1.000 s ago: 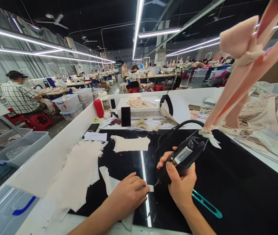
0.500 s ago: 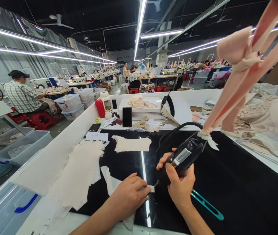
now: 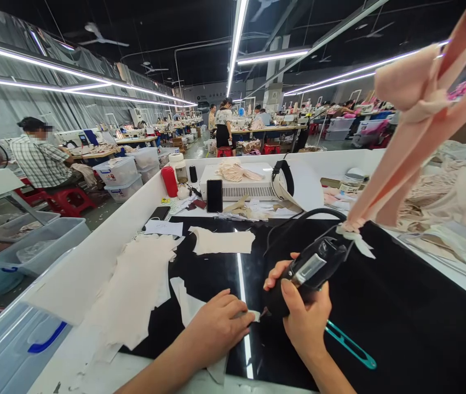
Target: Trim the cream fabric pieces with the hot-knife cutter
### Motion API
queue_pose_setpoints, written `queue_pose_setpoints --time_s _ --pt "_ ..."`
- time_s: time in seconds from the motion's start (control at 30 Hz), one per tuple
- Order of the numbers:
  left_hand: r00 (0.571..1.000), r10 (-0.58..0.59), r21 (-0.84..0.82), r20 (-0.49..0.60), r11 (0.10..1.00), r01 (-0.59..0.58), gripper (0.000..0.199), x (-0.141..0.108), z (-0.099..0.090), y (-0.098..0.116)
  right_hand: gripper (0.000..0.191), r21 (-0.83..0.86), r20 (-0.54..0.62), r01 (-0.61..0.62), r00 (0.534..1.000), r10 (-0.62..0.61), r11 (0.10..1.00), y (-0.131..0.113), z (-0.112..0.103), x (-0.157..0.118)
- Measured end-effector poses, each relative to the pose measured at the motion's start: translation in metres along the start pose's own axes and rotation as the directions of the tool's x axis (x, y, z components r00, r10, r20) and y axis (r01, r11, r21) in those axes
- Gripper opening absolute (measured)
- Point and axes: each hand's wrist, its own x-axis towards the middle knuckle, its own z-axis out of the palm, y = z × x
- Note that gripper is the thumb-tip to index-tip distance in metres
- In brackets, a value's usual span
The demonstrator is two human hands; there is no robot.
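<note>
My left hand (image 3: pixel 221 324) lies over a narrow white fabric piece (image 3: pixel 189 301), its fingers bent and pressing it down on the black tabletop (image 3: pixel 401 306). A small grey edge shows under those fingers, too covered to name. The fabric's pale end sticks out past my fingertips. In my right hand (image 3: pixel 304 306) is a black corded handheld power tool (image 3: pixel 315 265), fingers and thumb wrapped around its body. Its tip points down and left, close beside that fabric end; whether they touch I cannot tell. Knotted pink fabric strips (image 3: pixel 397 158) are tied to the tool's upper end.
A teal slotted handle (image 3: pixel 351 345) lies right of my right wrist. Stacked cream fabric pieces (image 3: pixel 134 295) are at left, another cut piece (image 3: pixel 224 241) ahead. A phone (image 3: pixel 214 196) leans against a white box (image 3: pixel 236 189). Fabric heaps (image 3: pixel 450 191) lie at right.
The tool and my right hand have shifted slightly right. My left hand stays in nearly the same place. In the background a seated person has stood up.
</note>
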Motion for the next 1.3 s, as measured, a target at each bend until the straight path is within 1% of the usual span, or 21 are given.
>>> queue_pose_setpoints --time_s 0.2,0.33,0.47,0.63,0.73,0.87,1.0,1.13,1.3 --pt "1.0 -0.02 -0.042 0.005 0.999 0.02 0.019 -0.005 -0.004 0.002 0.03 -0.026 0.005 0.009 1.0 -0.009 1.0 -0.003 -0.001 -0.001" --pt "0.999 -0.03 -0.041 -0.024 0.999 0.029 0.017 -0.011 -0.011 0.006 0.034 -0.016 -0.008 0.016 1.0 -0.016 1.0 -0.006 -0.003 -0.004" --pt "0.998 -0.044 -0.022 -0.053 0.999 0.043 0.015 -0.017 -0.015 0.011 0.035 -0.015 -0.027 -0.005 1.0 0.005 1.0 -0.007 -0.005 -0.007" --pt "0.994 -0.062 0.004 -0.09 0.998 0.063 0.017 -0.021 -0.01 0.013 0.038 -0.017 -0.043 -0.011 0.999 0.01 1.0 -0.009 -0.007 -0.009" --pt "0.993 -0.057 0.024 -0.106 0.998 0.06 0.014 -0.021 -0.005 0.013 0.039 -0.019 -0.067 -0.027 0.997 0.025 0.999 -0.013 -0.007 -0.009" --pt "0.993 -0.055 0.029 -0.106 0.998 0.058 0.014 -0.019 -0.003 0.013 0.04 0.022 -0.08 -0.03 0.996 0.032 0.999 -0.017 -0.001 -0.005" --pt "0.994 -0.055 0.013 -0.098 0.998 0.057 0.014 -0.018 -0.004 0.013 0.043 0.094 -0.085 -0.031 0.996 0.039 0.995 -0.014 0.01 0.0" --pt "0.995 -0.062 -0.007 -0.077 0.998 0.061 0.013 -0.018 -0.005 0.013 0.041 0.112 -0.059 -0.041 0.997 0.048 0.993 -0.007 0.018 0.001" --pt "0.994 -0.077 -0.002 -0.079 0.997 0.077 0.013 -0.019 -0.004 0.014 0.04 0.108 -0.02 -0.032 0.999 0.034 0.994 -0.001 0.019 -0.003"
